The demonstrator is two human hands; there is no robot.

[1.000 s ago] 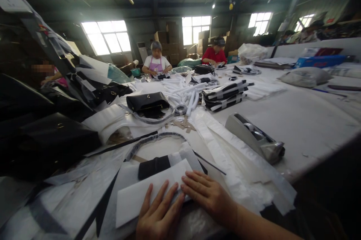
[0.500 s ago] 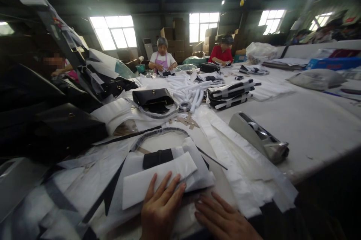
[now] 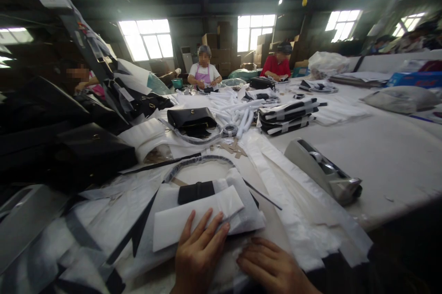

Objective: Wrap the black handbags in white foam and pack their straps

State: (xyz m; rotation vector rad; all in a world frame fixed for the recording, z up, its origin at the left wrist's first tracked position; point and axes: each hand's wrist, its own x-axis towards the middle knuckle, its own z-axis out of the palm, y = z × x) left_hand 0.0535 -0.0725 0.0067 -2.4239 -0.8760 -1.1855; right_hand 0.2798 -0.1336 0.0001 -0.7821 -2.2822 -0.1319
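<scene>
My left hand (image 3: 202,250) lies with fingers spread on a folded white foam sheet (image 3: 169,232). That sheet rests on a handbag wrapped in translucent white paper (image 3: 238,182), which lies flat on the table. A black strap piece (image 3: 196,192) shows on the bag above the foam. The bag's handle (image 3: 198,159), covered in clear wrap, arches away from me. My right hand (image 3: 271,264) is stretched out low over the table's near edge, just right of the bag's lower side. Its fingers lie flat and close together, with nothing visible in them.
A grey tape dispenser (image 3: 321,172) stands at the right beside white plastic sleeves (image 3: 293,202). Behind are a black handbag (image 3: 191,121) and stacked wrapped bags (image 3: 288,116). Dark bags (image 3: 93,151) crowd the left. Co-workers (image 3: 204,70) sit at the far side.
The whole view has shifted slightly, so things appear further right. My right hand's fingers have drawn closer together. My left hand stays on the foam sheet.
</scene>
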